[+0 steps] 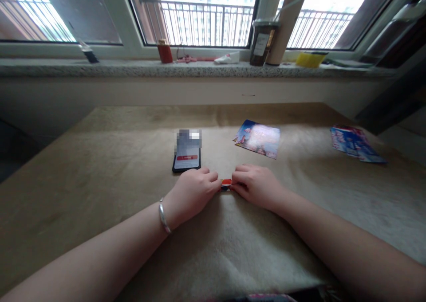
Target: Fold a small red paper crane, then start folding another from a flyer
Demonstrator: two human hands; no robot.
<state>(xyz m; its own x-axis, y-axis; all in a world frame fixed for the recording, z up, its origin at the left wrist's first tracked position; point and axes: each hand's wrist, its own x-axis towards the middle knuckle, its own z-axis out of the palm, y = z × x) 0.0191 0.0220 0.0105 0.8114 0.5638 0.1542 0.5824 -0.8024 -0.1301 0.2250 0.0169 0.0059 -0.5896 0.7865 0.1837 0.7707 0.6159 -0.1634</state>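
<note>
- One silver bracelet (163, 217) circles my left wrist.
- My two hands meet over the middle of the bench (100, 169): the fingers of my left hand (195, 189) are closed on one end of a small red strip (226, 184), those of my right hand (256, 186) on the other.
- The strip, one piece, lies between my fingertips, well in from both side edges.
- One phone (187, 153) lies just beyond my left hand, its screen lit.
- Further toward the far edge lie printed sheets (258, 138), at least two overlapping.
- Near the bench's right edge are more blue sheets (356, 144), overlapped; I cannot count them.
- Past the far edge, the windowsill (206, 70) carries one red container (164, 52) and one dark lidded container (262, 45) with a white label; I cannot tell what either holds.
- One yellow object (310, 59) sits right of these.
</note>
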